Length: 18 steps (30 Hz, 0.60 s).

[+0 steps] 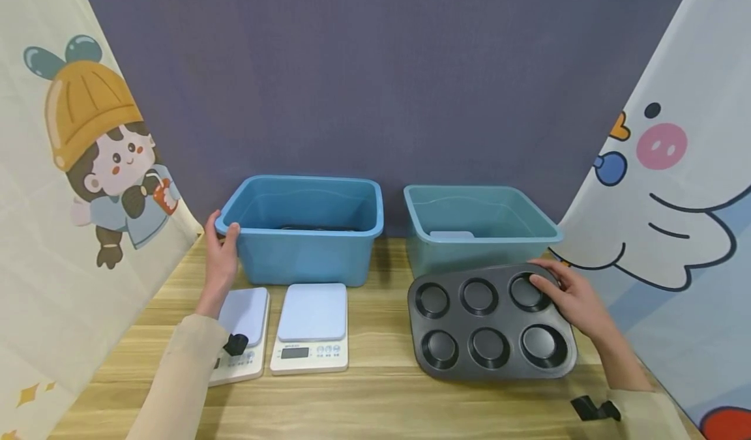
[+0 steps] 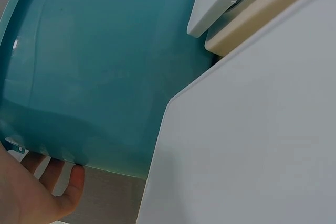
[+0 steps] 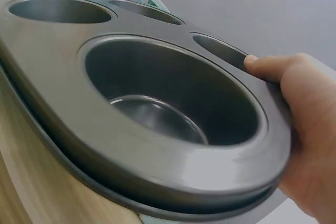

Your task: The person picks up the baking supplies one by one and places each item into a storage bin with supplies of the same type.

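A dark six-cup muffin pan [image 1: 454, 311] is held at its upper right corner by my right hand [image 1: 572, 296]. The thumb lies on top beside a cup, and the other fingers are mostly hidden behind the edge. In the right wrist view, a second dark rim [image 3: 100, 184] shows just below the pan's edge. My left hand [image 1: 220, 257] grips the left front corner of a blue plastic bin [image 1: 302, 257], thumb on the front side. Something dark [image 1: 319, 227] lies inside that bin, mostly hidden. Curled left fingers [image 2: 76, 182] touch the bin's edge in the left wrist view.
Two white kitchen scales, the left one [image 1: 243, 316] partly under my left forearm and the other [image 1: 313, 329] beside it, sit before the blue bin. Behind the pan stands a teal bin [image 1: 463, 252] with a pale item [image 1: 452, 234] inside. A grey curtain [image 1: 375, 88] hangs behind.
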Each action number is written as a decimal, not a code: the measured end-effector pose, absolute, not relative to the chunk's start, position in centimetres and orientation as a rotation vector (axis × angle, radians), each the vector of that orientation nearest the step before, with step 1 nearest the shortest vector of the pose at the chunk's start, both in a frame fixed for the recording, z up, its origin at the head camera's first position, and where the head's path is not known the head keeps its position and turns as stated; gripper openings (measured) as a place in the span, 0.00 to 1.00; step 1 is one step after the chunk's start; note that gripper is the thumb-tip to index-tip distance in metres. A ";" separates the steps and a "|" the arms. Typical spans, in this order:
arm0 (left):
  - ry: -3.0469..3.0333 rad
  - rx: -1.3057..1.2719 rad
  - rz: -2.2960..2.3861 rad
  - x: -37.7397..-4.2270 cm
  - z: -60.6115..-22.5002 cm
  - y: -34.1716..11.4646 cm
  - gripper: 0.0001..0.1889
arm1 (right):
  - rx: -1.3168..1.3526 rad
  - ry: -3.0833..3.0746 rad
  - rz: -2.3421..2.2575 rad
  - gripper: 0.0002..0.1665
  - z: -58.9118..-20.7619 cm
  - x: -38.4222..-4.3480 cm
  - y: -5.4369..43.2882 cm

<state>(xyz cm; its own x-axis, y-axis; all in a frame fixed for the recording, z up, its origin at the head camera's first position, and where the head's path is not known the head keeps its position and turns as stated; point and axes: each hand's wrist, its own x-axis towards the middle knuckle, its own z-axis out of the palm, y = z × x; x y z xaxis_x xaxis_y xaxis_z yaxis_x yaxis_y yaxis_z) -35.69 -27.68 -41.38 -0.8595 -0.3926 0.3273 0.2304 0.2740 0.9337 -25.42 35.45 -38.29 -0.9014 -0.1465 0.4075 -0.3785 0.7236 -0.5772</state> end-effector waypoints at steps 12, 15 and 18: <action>-2.043 0.158 -1.627 -35.5 -41.1 -27.5 0.33 | 0.434 -2.472 0.967 0.21 -37.8 -25.7 33.5; -2.040 0.161 -1.623 -35.5 -41.1 -27.6 0.33 | 0.434 -2.439 1.028 0.21 -37.5 -25.8 33.1; -2.039 0.160 -1.631 -35.5 -41.2 -27.6 0.33 | 0.440 -2.385 1.104 0.21 -37.1 -26.0 32.6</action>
